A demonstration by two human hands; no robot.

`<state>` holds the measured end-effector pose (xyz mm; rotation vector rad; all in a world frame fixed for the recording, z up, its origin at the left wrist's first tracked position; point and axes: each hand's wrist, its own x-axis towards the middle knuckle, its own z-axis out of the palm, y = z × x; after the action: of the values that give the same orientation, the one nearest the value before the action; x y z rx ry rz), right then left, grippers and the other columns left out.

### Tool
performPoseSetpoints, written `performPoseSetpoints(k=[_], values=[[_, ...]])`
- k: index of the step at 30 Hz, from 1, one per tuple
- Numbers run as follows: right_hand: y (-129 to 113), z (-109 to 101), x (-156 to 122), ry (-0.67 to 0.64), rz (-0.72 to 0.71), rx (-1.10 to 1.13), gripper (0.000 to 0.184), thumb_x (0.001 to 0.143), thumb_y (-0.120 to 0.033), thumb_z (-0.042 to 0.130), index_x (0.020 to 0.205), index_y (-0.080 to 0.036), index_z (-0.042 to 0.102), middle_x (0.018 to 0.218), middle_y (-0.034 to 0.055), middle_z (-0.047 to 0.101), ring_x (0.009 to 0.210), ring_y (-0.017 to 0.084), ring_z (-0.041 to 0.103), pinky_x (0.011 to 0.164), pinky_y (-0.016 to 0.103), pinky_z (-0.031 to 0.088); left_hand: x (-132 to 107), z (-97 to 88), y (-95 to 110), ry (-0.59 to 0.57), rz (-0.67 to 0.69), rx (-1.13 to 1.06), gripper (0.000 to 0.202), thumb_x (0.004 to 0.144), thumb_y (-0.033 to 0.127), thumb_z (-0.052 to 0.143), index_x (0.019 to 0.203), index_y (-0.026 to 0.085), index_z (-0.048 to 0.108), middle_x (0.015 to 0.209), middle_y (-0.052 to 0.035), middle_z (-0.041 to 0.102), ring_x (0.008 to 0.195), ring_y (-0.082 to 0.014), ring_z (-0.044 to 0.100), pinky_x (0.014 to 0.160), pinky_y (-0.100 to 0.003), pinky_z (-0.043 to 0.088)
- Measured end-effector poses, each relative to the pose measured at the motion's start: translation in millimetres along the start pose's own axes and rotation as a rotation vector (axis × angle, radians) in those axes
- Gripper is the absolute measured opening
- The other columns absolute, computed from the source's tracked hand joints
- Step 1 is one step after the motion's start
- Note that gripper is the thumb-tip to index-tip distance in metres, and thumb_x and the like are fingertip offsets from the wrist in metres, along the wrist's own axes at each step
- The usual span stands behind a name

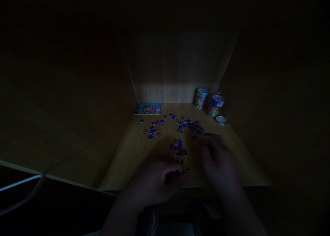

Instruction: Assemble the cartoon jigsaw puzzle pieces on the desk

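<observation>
The left grip (158, 177) hides the lower left of the joined puzzle section (182, 156), contact between them unclear; whether the right grip (219, 158) touches the loose piece (193, 137) near it is too dim to tell; designs on most scattered pieces (189, 123) are too small to make out; both forearms (122, 217) leave by the bottom edge, a pale cable (20, 182) by the left.

joined puzzle (180, 155): blue, yellow, pink | back panel (177, 67): brown woodgrain

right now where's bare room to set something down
Bare wood shows left of the left hand, nearer than the left-side puzzle pieces, and right of the right hand, nearer than the round lid. Crowded: the middle, with loose pieces, and between the hands, at the joined puzzle.
</observation>
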<state>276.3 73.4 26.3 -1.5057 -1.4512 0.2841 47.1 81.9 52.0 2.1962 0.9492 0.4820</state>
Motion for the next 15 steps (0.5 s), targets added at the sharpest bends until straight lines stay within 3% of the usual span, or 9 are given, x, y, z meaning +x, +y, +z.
performPoseSetpoints(k=[7,12,15], values=[[-1.5,-3.2,0.8,0.043,0.155,0.03,0.02,0.098,-0.037,0.056,0.104,-0.024,0.07,0.094,0.0059,0.079,0.079,0.026,0.075,0.073,0.038,0.057,0.2,-0.1,-0.7,0.004,-0.009,0.01,0.038,0.105,0.032,0.066,0.07,0.02,0.055,0.062,0.0057,0.05,0.058,-0.0095,0.046,0.056,-0.029,0.027],[-7.0,-3.2,1.2,-0.063,0.118,0.133,0.018,0.101,-0.036,0.058,0.101,-0.025,0.071,0.095,0.0045,0.08,0.085,0.024,0.076,0.076,0.035,0.057,1.0,-0.5,-0.3,0.008,-0.016,-0.022,0.035,0.104,0.032,0.066,0.072,0.02,0.059,0.062,0.0057,0.054,0.058,-0.0094,0.048,0.057,-0.027,0.029],[-11.7,-5.3,-2.4,-0.22,0.029,0.197,0.014,0.102,-0.029,0.059,0.101,-0.025,0.072,0.095,0.0022,0.079,0.087,0.021,0.075,0.076,0.032,0.056,1.3,-1.0,-1.0,0.009,-0.007,-0.026,0.035,0.103,0.03,0.066,0.071,0.02,0.058,0.063,0.0054,0.054,0.06,-0.0098,0.049,0.057,-0.026,0.029]])
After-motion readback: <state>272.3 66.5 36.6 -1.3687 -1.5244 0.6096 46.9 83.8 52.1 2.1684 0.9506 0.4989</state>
